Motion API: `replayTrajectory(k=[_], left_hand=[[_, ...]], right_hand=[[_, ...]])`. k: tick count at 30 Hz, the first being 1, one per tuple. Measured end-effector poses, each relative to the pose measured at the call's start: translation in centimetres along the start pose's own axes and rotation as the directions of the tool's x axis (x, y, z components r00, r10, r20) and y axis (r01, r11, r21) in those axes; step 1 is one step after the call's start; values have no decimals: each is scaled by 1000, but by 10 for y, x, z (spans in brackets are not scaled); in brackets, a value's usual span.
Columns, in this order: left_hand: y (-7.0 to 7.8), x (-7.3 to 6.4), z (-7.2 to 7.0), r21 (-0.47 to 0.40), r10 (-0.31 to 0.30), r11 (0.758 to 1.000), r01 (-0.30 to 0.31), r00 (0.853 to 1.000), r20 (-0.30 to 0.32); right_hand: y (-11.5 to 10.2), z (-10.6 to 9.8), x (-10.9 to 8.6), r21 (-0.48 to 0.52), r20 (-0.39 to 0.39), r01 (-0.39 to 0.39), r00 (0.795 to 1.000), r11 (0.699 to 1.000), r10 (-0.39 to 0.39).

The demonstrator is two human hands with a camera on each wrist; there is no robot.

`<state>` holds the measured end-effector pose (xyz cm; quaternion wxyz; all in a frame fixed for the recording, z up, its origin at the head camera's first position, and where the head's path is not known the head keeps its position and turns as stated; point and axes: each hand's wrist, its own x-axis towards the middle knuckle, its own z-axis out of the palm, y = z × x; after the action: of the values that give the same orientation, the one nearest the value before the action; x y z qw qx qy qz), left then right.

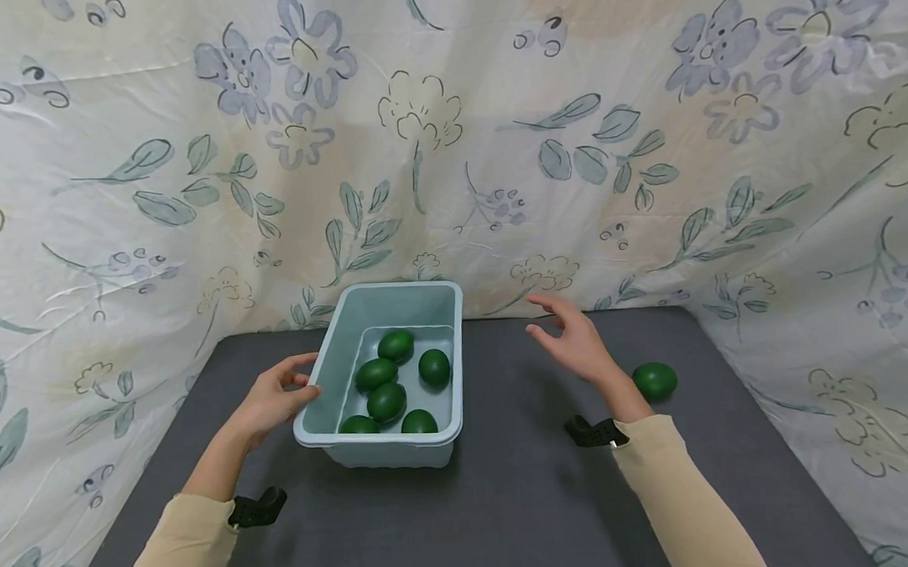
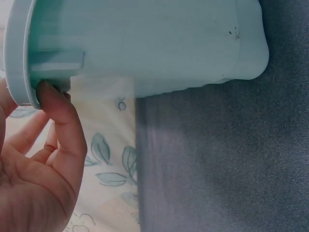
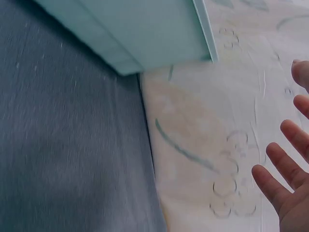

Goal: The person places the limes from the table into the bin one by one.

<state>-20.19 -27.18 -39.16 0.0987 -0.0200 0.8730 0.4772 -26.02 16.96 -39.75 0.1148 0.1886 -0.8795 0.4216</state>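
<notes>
Left hand (image 1: 273, 396) pinching bin rim (image 1: 384, 439), right hand (image 1: 576, 342) loosely spread, seemingly above table (image 1: 521, 498), well apart from bin.

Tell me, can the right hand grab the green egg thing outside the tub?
Probably yes: the right hand looks empty, and nothing seems to block the green egg thing, though the hand would likely have to draw back to it.

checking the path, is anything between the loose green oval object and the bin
Yes: in the head view, the right wrist and black strap lie between the green object and the bin. Nothing else visible does.
</notes>
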Motion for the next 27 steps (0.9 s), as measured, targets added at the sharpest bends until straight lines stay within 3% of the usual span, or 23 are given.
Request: replayTrajectory(k=[15, 22, 27], left_hand=[[2, -3, 0, 2, 6, 1000, -6, 1000, -6], [2, -1, 0, -1, 1, 1000, -1, 1000, -2], [2, -1, 0, 2, -5, 1000, 5, 1000, -4]], right_hand=[[56, -32, -39, -117, -87, -123, 990, 986, 113], [77, -37, -44, -148, -116, -160, 983, 976, 143], [90, -35, -45, -186, -88, -205, 977, 961, 192]])
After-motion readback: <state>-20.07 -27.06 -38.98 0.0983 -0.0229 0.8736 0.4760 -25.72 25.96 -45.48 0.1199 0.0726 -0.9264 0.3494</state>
